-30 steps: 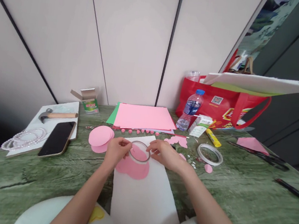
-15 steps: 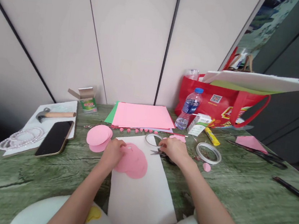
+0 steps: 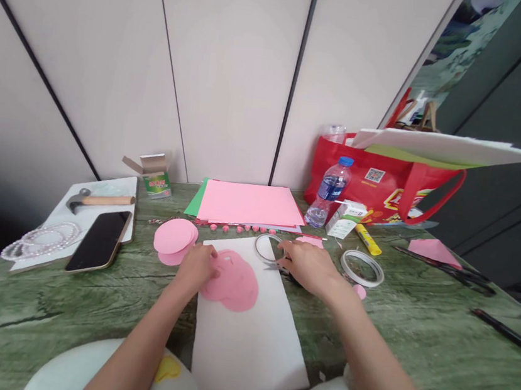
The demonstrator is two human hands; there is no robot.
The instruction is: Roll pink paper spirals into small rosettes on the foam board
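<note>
A pile of overlapping pink paper cutouts [image 3: 235,283] lies on the upper part of a white sheet [image 3: 248,352]. At the pile's left edge, my left hand [image 3: 197,268] has thumb and forefinger closed on the pink paper. My right hand [image 3: 308,267] is at the sheet's upper right, its fingers closed at the right rim of a thin roll of tape [image 3: 258,248]. Under that hand lies a pair of scissors [image 3: 273,265]; blades point left, and the hand covers most of the handles. Left of my left hand sits a stack of pink paper circles [image 3: 174,237].
Behind are pink sheets [image 3: 252,203] and small pink pieces in a row. A water bottle [image 3: 329,194], carton [image 3: 345,220], glue stick [image 3: 369,240] and another tape roll [image 3: 349,270] stand or lie right. Leftward are a phone [image 3: 99,241] and hammer [image 3: 105,200].
My right hand has shifted slightly, its fingers now lower against the tape roll's rim. My left hand stays at the pink paper. The whole view has moved a little.
</note>
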